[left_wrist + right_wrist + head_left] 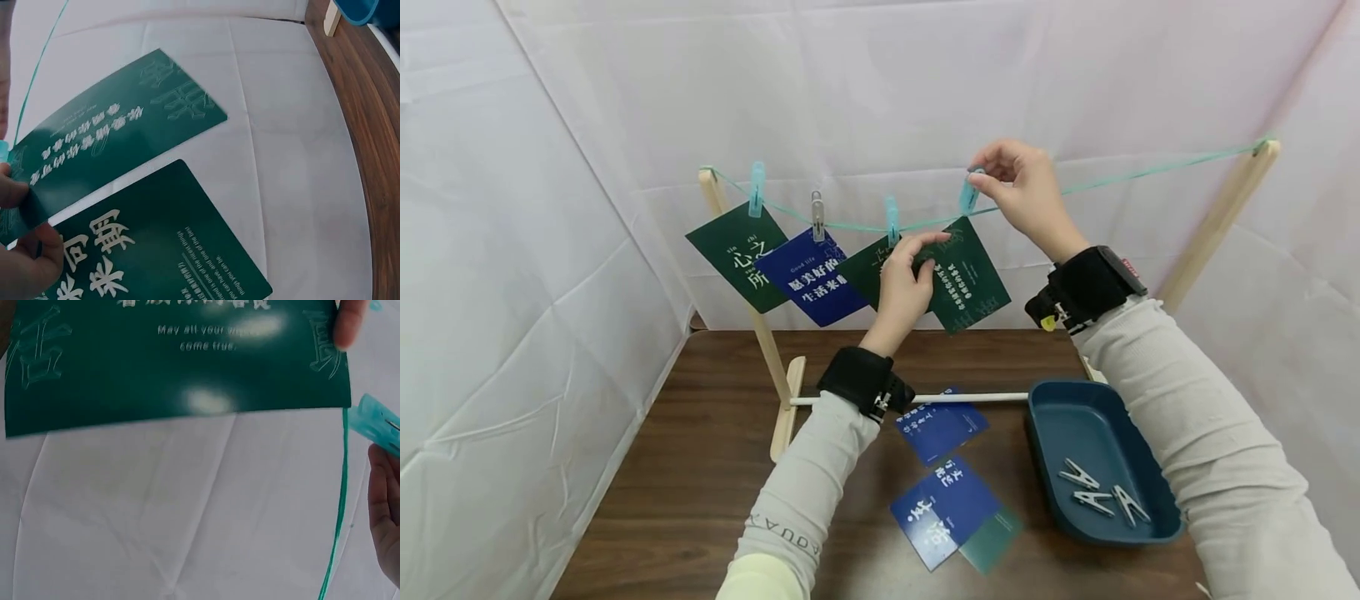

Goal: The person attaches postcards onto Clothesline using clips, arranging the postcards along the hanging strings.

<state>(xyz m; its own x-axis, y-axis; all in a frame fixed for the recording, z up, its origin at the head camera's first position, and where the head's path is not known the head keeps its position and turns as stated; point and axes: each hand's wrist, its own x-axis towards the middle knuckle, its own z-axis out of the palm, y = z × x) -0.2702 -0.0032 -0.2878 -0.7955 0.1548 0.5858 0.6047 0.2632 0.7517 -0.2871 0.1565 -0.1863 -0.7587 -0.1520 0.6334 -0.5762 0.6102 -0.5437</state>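
My left hand (904,287) pinches a dark green card (973,283) with white writing by its upper left edge. At that card's top corner, my right hand (1024,196) holds a light blue clothespin (968,197) between thumb and fingers, right at the green line (1120,180). The right wrist view has the clothespin (377,422) beside the card's corner, close to the line (340,487). Another green card (863,268) hangs just left, partly hidden behind my left hand, under a light blue clothespin (892,218).
Farther left hang a blue card (816,283) and a green card (730,250), both clipped. Wooden posts (1221,221) hold the line. Below, blue cards (943,429) and a partly covered green card (994,540) lie on the brown table. A blue tray (1093,417) contains several clothespins (1093,502).
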